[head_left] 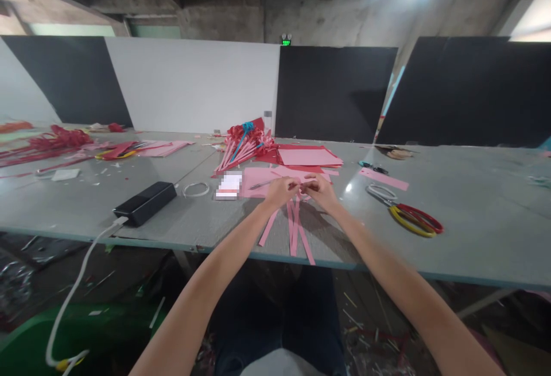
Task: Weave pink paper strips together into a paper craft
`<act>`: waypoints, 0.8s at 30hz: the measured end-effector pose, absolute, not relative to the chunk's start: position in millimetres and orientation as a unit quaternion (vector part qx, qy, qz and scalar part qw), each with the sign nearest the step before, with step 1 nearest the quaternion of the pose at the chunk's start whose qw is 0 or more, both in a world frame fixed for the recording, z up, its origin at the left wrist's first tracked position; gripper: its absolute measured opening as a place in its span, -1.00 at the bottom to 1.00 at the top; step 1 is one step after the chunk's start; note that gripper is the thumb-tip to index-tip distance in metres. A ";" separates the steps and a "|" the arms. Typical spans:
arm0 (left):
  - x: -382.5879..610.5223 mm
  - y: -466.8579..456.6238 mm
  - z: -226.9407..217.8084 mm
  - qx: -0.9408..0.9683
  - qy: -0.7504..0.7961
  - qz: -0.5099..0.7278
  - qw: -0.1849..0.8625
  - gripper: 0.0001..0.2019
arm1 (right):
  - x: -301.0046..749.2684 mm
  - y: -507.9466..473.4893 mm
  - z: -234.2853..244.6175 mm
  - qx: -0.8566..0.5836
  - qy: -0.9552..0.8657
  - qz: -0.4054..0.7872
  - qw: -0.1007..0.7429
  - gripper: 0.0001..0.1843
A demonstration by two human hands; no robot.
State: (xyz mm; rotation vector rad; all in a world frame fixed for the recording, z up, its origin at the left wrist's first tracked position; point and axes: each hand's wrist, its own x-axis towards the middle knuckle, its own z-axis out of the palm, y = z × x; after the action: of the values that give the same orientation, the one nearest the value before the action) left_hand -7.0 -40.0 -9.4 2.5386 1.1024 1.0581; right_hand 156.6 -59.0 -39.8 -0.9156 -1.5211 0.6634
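At the frame's centre, the left hand (282,190) and right hand (321,190) are pinching narrow pink paper strips (294,245), whose ends are fanning downward. A flat pink paper sheet (255,177) is lying beside the left hand; red-and-yellow-handled scissors (394,208) are resting right of centre, a black rectangular box (147,201) left.

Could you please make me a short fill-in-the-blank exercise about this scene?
1. The large scissors have one red handle and one ____ handle.
2. The cable plugged into the black device is ____.
3. The paper strips fanning out below the left hand and right hand are ____.

Missing words: yellow; white; pink.
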 end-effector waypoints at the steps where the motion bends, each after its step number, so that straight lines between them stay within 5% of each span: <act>1: -7.1 -39.2 -9.4 0.856 0.370 0.351 0.079 -0.82 | 156.3 -59.5 -39.6 -0.392 -0.653 0.282 0.584 -0.65; 9: -6.9 -42.4 -6.4 0.874 0.361 0.325 -0.018 -0.80 | 154.6 -67.5 -33.2 -0.391 -0.665 0.258 0.582 -0.63; 24: -9.2 -36.4 -9.0 0.883 0.339 0.326 0.010 -0.82 | 154.3 -66.7 -31.6 -0.403 -0.648 0.280 0.583 -0.64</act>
State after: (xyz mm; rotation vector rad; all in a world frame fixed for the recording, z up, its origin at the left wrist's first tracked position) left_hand -9.2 -36.4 -9.0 2.7560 1.0578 1.0174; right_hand 154.3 -66.7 -31.6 -0.9403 -1.5128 0.6529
